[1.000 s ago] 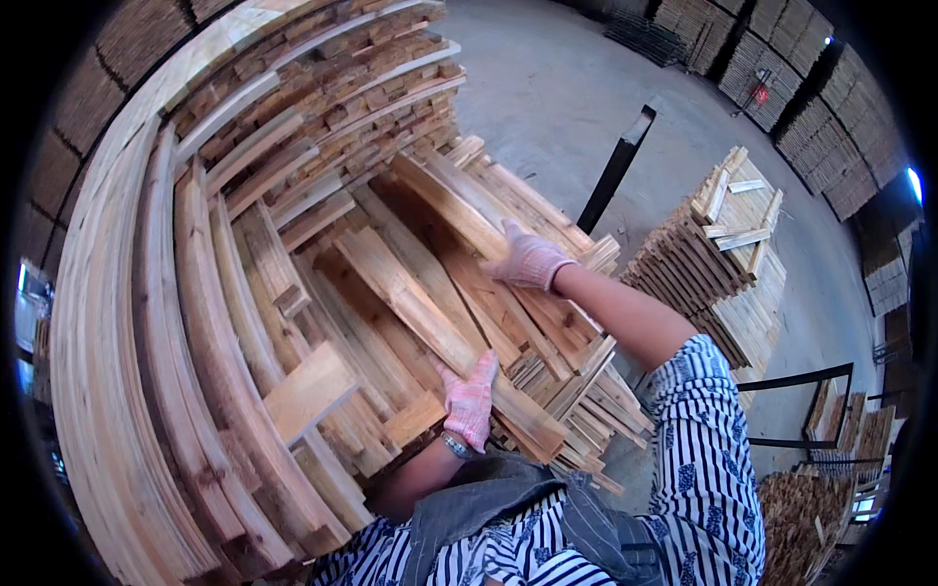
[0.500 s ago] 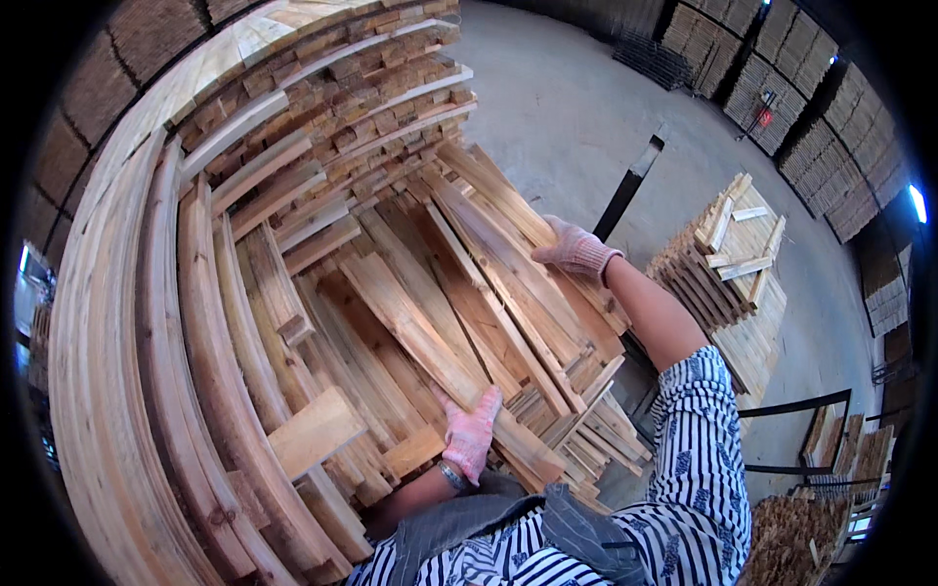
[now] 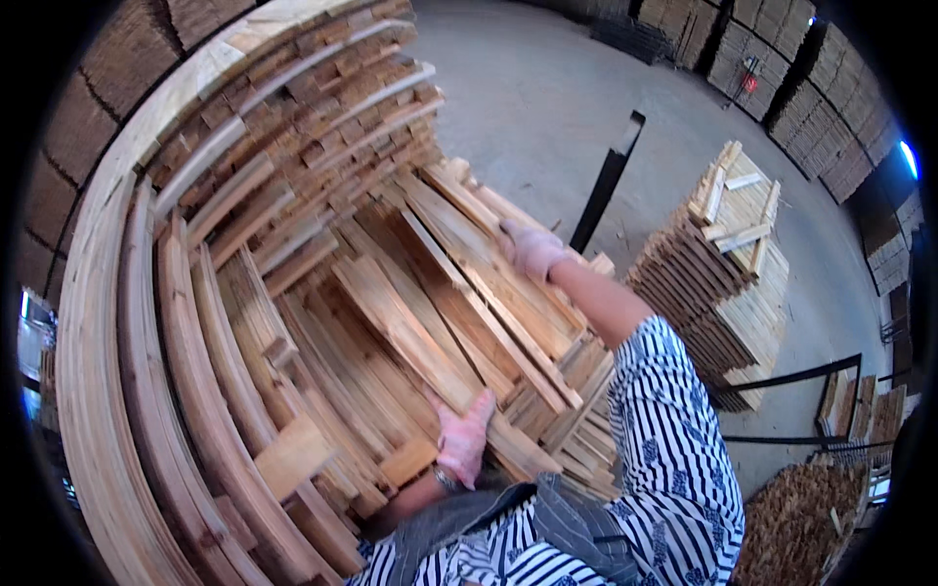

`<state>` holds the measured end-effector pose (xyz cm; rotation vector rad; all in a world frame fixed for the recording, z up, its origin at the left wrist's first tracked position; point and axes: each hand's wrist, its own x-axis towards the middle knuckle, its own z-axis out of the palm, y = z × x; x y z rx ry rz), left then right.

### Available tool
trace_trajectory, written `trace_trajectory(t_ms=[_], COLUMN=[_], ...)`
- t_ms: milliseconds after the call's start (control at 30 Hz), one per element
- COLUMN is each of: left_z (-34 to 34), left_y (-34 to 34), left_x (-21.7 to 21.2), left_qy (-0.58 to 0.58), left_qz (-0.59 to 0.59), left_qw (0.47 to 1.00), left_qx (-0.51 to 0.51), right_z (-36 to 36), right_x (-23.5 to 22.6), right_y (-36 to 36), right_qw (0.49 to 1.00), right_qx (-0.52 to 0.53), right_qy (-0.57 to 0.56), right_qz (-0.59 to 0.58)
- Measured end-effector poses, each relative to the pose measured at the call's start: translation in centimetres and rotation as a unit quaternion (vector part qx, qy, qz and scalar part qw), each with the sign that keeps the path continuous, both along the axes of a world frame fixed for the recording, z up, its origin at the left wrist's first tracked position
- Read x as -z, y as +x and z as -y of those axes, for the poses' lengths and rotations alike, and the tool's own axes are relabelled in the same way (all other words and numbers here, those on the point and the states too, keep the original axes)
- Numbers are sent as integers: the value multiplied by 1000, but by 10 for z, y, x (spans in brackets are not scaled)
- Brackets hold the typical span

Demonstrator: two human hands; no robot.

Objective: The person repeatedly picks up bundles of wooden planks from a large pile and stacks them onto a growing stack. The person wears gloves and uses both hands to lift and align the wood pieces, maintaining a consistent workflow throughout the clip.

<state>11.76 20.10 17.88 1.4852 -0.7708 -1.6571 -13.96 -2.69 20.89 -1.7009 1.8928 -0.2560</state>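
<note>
My left hand (image 3: 463, 441), in a pinkish glove, is closed around the near part of a pale wooden board (image 3: 405, 330). The thumb lies over the board and the other fingers are partly hidden at its left edge. Farther off to the right, my right hand (image 3: 533, 251), gloved too, curls its fingers over a board (image 3: 459, 202) at the right side of the pile; its fingertips are partly hidden. Between the hands several loose boards (image 3: 493, 327) lie lengthwise, some askew.
A tall stack of timber (image 3: 322, 127) rises behind the pile, with long planks (image 3: 98, 391) along the left. Beyond my right arm stand a black metal post (image 3: 606, 186) and a stack of boards (image 3: 708, 283). A black frame (image 3: 796, 391) is at the right.
My right hand has moved left along with the boards at the right side of the pile. My left hand keeps its grip on its board. The whole view has shifted slightly.
</note>
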Motion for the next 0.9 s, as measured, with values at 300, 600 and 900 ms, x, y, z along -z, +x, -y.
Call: trace_trajectory(t_ms=[300, 600, 900], left_z=[6, 5, 2], left_y=[3, 1, 20], left_x=[-9, -5, 55], left_qy=[9, 21, -18], left_qz=[-14, 23, -24], left_qw=[1000, 999, 999], left_qx=[-14, 16, 20], right_z=[24, 8, -103], right_x=[2, 38, -12], right_y=[-32, 3, 86], right_qw=[999, 995, 998], right_qx=[-26, 69, -37], right_qy=[23, -46, -15], right_qz=[-42, -58, -57])
